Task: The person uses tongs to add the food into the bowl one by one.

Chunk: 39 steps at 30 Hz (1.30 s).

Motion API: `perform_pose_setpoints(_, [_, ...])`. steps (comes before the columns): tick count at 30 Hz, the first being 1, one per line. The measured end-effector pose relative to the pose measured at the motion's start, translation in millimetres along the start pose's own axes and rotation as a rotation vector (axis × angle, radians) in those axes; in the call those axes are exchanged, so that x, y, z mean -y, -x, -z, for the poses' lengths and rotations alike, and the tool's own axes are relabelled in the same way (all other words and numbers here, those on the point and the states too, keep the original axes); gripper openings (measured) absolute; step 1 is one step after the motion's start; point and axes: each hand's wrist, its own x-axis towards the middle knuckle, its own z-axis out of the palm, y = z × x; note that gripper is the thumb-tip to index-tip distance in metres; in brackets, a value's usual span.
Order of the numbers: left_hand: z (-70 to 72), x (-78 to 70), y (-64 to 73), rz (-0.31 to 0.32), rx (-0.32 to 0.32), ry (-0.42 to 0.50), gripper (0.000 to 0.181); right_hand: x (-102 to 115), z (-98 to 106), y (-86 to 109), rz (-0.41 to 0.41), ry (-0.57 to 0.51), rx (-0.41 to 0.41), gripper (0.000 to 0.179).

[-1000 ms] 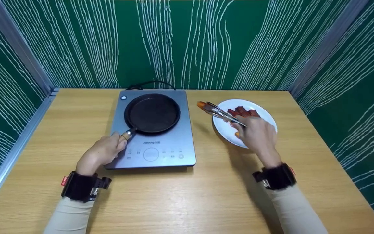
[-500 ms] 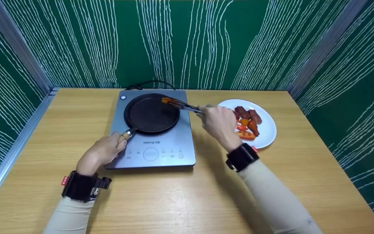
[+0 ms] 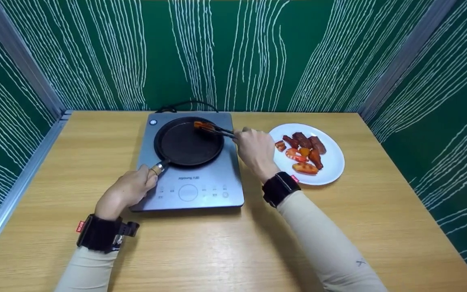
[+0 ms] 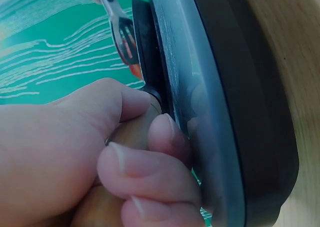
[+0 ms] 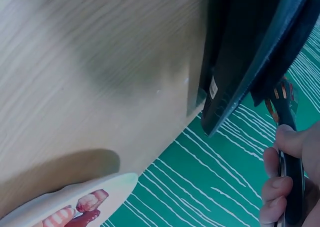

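My left hand (image 3: 126,188) grips the wooden handle (image 3: 157,168) of a black frying pan (image 3: 187,146), which sits on a silver induction cooker (image 3: 217,174). With my right hand (image 3: 255,152) I hold metal tongs (image 3: 223,131), their tips over the pan's far right part. An orange-red piece of food (image 3: 199,125) is pinched in the tips. The left wrist view has that piece (image 4: 135,70) beside the pan's edge; whether it touches the pan I cannot tell. Fingers wrap the tongs' dark handle (image 5: 294,192) in the right wrist view.
Right of the cooker, a white plate (image 3: 333,172) bears several pieces of food: dark meat chunks (image 3: 301,140), a drumstick (image 3: 315,159) and a grilled sausage (image 3: 305,168). A black cord (image 3: 193,101) runs behind the cooker. Green walls with white lines enclose the wooden table (image 3: 201,251).
My right hand has moved left from over the plate to the pan, carrying the orange-red piece in the tongs. My left hand has stayed on the pan handle.
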Motion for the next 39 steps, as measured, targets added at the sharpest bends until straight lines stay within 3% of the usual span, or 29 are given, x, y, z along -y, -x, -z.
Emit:
perform_pose_setpoints(5, [2.1,0.7,1.4,-0.023,-0.01,-0.003,0.023,5.3,-6.7,-4.6,0.002,0.032,-0.018,0.017])
perform_pose_setpoints(17, [1.3,-1.4,1.7,0.005,0.006,-0.013,0.024,11.7,-12.3,-5.0,-0.038,0.023,-0.023,0.017])
perform_pose_setpoints(24, [-0.2,0.9,0.5,-0.008,0.011,-0.019,0.023,13.4,-8.9,-1.9,-0.055,-0.004,0.029,0.017])
perform_pose_setpoints(32, [0.0,1.1,0.8,-0.021,-0.005,-0.024,0.024,5.7,7.5,2.6,-0.077,-0.079,0.132,0.027])
perform_pose_setpoints(39, [1.0,0.3,0.6,-0.019,-0.003,-0.029,0.025,-29.6,38.8,18.8,-0.141,-0.224,0.156,0.039])
